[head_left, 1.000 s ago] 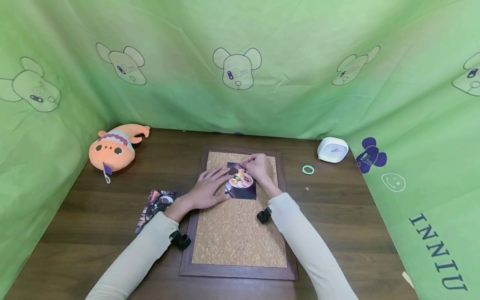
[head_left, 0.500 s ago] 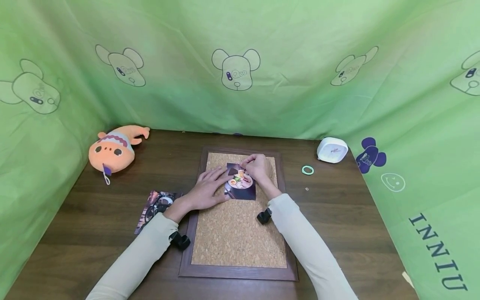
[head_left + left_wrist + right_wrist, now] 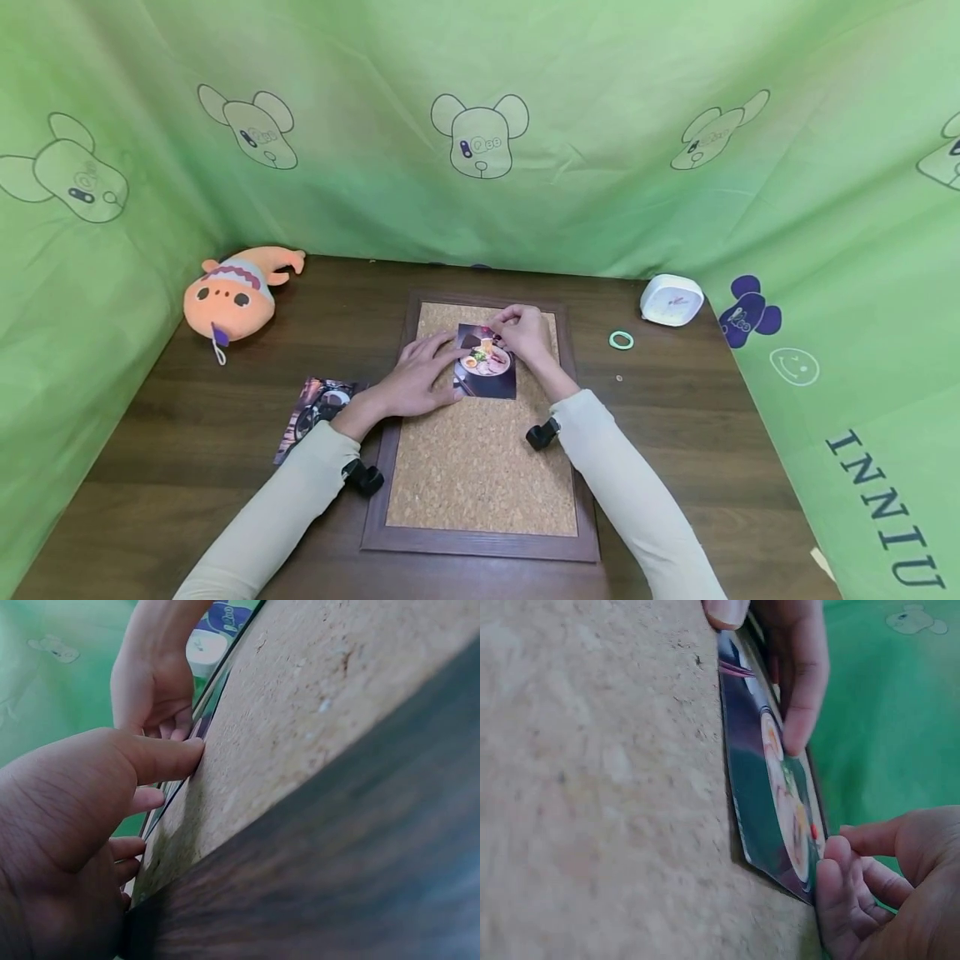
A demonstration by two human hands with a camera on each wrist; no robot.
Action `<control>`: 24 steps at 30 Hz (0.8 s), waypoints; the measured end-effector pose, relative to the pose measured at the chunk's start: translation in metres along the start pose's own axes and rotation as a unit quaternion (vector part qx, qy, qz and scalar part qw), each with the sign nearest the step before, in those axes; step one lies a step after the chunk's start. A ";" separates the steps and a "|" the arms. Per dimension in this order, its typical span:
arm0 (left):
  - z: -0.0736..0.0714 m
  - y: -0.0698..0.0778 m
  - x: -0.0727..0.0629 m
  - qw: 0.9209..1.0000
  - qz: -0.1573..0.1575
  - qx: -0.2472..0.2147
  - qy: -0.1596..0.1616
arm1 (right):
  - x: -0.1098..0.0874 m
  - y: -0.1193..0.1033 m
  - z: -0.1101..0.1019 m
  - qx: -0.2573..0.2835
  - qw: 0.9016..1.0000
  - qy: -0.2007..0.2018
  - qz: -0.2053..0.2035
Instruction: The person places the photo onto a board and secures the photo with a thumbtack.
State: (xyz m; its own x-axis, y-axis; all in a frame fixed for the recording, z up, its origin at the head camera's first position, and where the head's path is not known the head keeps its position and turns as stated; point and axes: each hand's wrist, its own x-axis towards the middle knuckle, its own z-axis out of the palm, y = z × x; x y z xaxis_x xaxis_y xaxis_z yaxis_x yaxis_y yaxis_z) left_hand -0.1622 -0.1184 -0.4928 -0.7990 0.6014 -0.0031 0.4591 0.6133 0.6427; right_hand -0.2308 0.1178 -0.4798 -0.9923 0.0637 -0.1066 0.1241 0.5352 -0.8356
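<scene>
A photo of a noodle bowl (image 3: pixel 489 383) lies on a framed corkboard (image 3: pixel 480 475). My left hand (image 3: pixel 414 382) rests spread on the photo's left side, its fingertips touching the surface. At the photo's upper right is my right hand (image 3: pixel 527 335), with thumb and index finger bent close together. A small red thing that looks like a pushpin head (image 3: pixel 814 831) shows just beyond those fingertips in the right wrist view, apparently apart from them. In the left wrist view, the left thumb (image 3: pixel 176 756) lies along the photo's edge.
A second photo, of a motorcycle (image 3: pixel 311 408), lies left of the board, partly under the left arm. An orange plush toy (image 3: pixel 228 300) sits back left. At the right are a white clock (image 3: pixel 672 301), a green ring (image 3: pixel 621 340) and a tiny pale disc (image 3: pixel 619 378).
My right fingertips have shifted slightly to the right, and the red spot by the photo's top shows more. The left hand has stayed in place. The head view has moved a little.
</scene>
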 end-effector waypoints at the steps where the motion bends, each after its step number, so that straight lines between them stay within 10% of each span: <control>1: 0.000 0.000 0.000 1.000 -0.002 -0.002 -0.002 | 0.000 0.001 -0.002 0.017 1.000 -0.007 -0.004; 24: -0.003 0.010 -0.011 0.999 -0.027 -0.032 -0.012 | -0.047 0.017 -0.063 0.119 0.992 0.002 -0.046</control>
State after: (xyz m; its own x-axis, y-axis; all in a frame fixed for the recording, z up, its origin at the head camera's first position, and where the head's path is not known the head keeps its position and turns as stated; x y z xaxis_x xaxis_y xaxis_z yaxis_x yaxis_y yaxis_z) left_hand -0.1496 -0.1206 -0.4840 -0.8121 0.5806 -0.0575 0.3890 0.6123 0.6883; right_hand -0.1821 0.1773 -0.4554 -0.9994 0.0275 -0.0228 0.0305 0.3249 -0.9453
